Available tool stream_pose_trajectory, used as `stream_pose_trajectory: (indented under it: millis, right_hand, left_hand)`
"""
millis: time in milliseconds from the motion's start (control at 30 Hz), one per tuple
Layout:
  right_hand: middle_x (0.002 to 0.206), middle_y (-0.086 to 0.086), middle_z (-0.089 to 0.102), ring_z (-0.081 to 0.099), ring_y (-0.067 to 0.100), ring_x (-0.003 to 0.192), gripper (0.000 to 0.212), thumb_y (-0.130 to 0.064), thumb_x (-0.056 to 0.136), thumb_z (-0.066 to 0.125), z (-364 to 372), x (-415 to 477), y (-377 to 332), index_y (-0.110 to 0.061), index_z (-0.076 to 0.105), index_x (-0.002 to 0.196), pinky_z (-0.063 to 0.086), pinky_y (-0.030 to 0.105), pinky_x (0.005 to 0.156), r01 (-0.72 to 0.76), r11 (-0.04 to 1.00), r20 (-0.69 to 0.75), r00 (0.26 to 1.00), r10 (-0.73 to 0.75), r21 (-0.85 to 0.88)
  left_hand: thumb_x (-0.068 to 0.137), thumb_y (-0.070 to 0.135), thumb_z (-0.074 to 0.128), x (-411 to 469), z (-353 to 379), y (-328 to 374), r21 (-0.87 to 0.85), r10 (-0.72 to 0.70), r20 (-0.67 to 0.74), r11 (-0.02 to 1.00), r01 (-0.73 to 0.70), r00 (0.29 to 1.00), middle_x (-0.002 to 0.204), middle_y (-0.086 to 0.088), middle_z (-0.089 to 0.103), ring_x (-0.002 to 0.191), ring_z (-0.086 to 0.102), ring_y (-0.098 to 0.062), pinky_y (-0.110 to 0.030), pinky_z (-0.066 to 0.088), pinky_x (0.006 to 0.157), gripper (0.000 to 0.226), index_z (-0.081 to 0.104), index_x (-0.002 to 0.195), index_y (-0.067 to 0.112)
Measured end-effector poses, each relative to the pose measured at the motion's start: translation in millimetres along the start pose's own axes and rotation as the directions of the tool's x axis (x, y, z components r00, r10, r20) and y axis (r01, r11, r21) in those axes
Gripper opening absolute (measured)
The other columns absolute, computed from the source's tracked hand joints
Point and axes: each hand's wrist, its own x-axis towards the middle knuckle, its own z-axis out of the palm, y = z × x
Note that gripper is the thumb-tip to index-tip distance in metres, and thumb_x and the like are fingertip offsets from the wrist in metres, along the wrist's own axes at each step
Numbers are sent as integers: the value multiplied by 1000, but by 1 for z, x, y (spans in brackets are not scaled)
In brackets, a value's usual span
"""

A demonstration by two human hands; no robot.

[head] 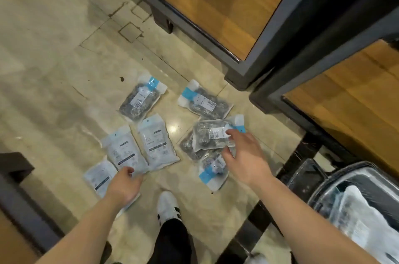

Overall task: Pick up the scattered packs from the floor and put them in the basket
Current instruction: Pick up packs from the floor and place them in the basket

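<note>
Progress, as judged: partly done. Eight packs remained at floor [54, 91] level, with two of them in hand.

Left group: three pale packs lay side by side. The outer pale pack [95, 176] lay flat, partly under the left wrist. The left hand [124, 187] grasped the middle pale pack [124, 151] at its near edge, thumb on top and fingers curled against the edge. The pack extended away from the grip. Whether it had cleared the floor could not be determined. The third pale pack [158, 143] lay just beside it, untouched. Beyond these, one scourer pack [140, 98] lay apart.

Centre: a white shoe [167, 207] stood between the two arms.

Right group: a far scourer pack [205, 101] lay free near the cabinet [248, 73]. The right hand [244, 155] pinched the top scourer pack [211, 134] at its right end, thumb above and fingers below. The body of the pack extended leftward from the grip. It overlapped a dark pack [189, 147], with another blue-banded pack [213, 172] below the hand.

Far right: the basket [319, 192] stood well apart from both grips and already held pale packaging [362, 216]. As judged, six loose packs still required collection after the two in hand.
</note>
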Motion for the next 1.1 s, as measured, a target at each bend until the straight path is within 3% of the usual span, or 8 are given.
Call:
stream_pose_trajectory:
  millis: [200,433,567,667,700,800,967,1100]
  right_hand:
    - [139,9,47,40,28,129,59,-32,91,55,55,88,10,-20,32,144,31,36,108,16,951,192,980,46,-309]
    - [157,9,23,27,29,141,98,-38,78,74,124,168,72,-32,10,152,26,39,114,23,852,294,943,155,-523]
    - [161,14,-4,1,31,149,123,-48,70,81,168,208,104,-35,-9,152,3,47,121,96,771,351,920,172,-629]
    - [160,19,-16,-12,34,149,137,-59,64,80,197,233,124,-35,-25,148,-8,52,118,196,670,381,914,140,-716]
    - [160,20,-17,-13,35,148,140,-63,62,79,204,239,128,-34,-29,147,-9,54,118,228,644,398,908,129,-730]
    - [160,22,-14,-15,36,148,144,-62,62,79,217,250,144,-31,-35,144,-8,56,118,279,611,400,914,69,-741]
    - [154,21,13,8,37,147,135,-56,68,77,218,258,150,-29,-29,147,-10,51,117,350,606,377,922,-88,-714]
    - [141,18,28,22,38,140,132,-60,67,73,212,250,146,-27,-23,150,-8,55,119,365,609,349,925,-151,-704]
  left_hand:
    - [94,26,54,86,2,2,-2,31,-7,1000,-31,1000,142,-11,50,125,51,-30,-35,39,98,48,44,139,9]
    - [93,29,58,183,49,-24,1,-14,8,1000,14,1000,141,-14,50,121,53,-33,-36,45,94,51,44,138,8]
    - [89,35,64,231,85,-37,10,-34,22,999,34,999,131,-14,56,117,55,-32,-32,40,83,60,43,136,5]
    - [77,44,77,263,110,-35,-121,-65,26,990,68,998,120,-7,60,105,58,-25,-30,41,80,68,47,128,10]
    - [65,53,83,274,118,-37,-175,-75,39,981,81,996,117,-1,61,101,60,-21,-31,47,82,75,50,118,12]
    - [31,75,83,307,144,-50,-214,-124,-28,970,115,992,122,-5,63,102,66,-26,-44,57,85,117,51,126,15]
    - [66,23,86,296,150,-25,-264,-228,-117,945,191,967,118,-13,53,110,56,-37,-45,50,90,83,35,129,2]
    - [69,21,85,298,150,-30,-356,-285,-45,900,251,957,104,-20,68,89,65,-36,-46,57,81,56,57,111,-4]
